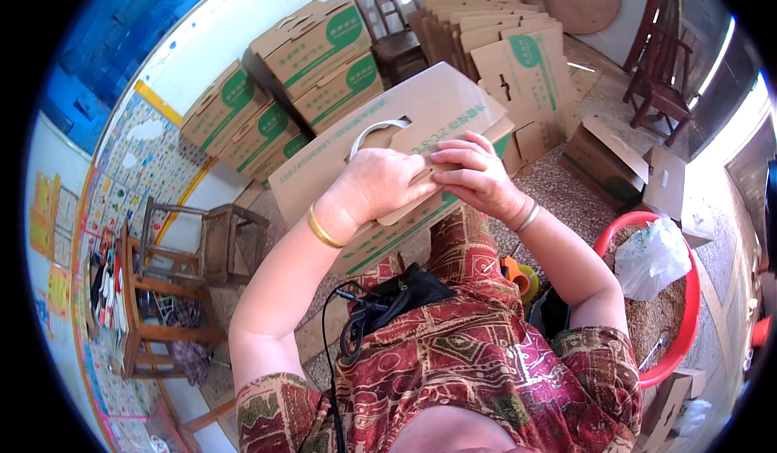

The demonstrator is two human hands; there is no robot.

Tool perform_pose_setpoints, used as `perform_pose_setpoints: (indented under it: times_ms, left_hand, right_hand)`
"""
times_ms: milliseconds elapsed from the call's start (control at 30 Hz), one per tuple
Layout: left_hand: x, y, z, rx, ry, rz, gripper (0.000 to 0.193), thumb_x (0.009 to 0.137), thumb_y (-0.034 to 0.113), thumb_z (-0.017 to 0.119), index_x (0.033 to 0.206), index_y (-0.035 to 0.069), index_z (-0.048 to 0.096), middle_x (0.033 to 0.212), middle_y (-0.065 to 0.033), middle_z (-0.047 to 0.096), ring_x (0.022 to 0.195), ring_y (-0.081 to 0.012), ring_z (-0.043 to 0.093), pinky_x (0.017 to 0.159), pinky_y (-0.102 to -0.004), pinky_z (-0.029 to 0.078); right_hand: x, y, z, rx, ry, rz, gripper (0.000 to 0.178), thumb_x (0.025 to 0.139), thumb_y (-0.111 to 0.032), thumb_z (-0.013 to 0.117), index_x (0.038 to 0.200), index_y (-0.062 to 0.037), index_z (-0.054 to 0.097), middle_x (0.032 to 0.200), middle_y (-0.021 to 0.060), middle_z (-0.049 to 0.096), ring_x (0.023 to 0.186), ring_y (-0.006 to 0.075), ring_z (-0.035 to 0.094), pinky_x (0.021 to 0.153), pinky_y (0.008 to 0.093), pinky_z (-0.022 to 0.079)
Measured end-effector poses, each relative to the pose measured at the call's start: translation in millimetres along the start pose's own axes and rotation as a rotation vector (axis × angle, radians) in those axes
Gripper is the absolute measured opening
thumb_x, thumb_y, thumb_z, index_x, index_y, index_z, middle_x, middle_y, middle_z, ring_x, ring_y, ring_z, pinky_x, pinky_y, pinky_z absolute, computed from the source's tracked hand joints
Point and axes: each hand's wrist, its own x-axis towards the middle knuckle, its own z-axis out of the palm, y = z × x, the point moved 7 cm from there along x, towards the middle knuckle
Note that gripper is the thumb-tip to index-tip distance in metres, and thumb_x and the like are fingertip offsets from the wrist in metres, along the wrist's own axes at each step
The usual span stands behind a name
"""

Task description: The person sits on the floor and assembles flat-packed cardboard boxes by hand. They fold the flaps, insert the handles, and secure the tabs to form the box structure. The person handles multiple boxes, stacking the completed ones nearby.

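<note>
Right in front of the body, above the knees, sits the brown carton (425, 113), tilted, and both hands are on its near top edge! The left hand (380, 179) is curled shut, gripping the tongue-shaped flap (402, 213) on the carton's near side. In from the right of it comes the right hand (481, 178), fingers bent, tips down on that same edge; whether they pinch the board or just press it, the angle hides, so I cannot tell.

So how far along? The carton stands up as a box, its top mostly across, and the white handle (375, 125) loops out of the slot: that much is done. The near edge looks like the unfinished bit, the flap not lying flush.

Now look around the carton. Beyond it and to its left, closed cartons (336, 65) stand stacked, already made up. Beyond it to the right, flat cartons (518, 57) lean in a bunch, none of them opened out, plenty left there by my reckoning! Farther right of the carton, an open box (607, 162) lies on the floor.
</note>
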Motion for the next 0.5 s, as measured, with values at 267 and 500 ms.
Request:
perform_pose_setpoints:
  times_ms: [267,500]
  left_hand:
    - [0,4,5,0.065,-0.157,-0.021,0.030,0.093,0.036,0.059,0.078,0.010,0.063,0.069,-0.0133,0.066,0.068,-0.0321,0.067,0.064,-0.0434,0.053]
    - [-6,7,6,-0.112,-0.034,0.053,0.026,0.090,0.028,0.062,0.072,0.009,0.062,0.067,-0.0136,0.064,0.066,-0.0322,0.066,0.063,-0.0436,0.052]
  right_hand:
    - [-4,-7,-5,-0.021,0.039,-0.007,0.029,0.070,-0.012,0.079,0.097,-0.0157,0.069,0.119,0.0022,0.064,0.117,0.0244,0.060,0.105,0.0480,0.039]
    - [-6,-23,-14,-0.026,0.002,0.014,0.035,0.069,-0.019,0.081,0.102,-0.0177,0.072,0.120,0.0045,0.063,0.118,0.0272,0.059,0.106,0.0488,0.038]
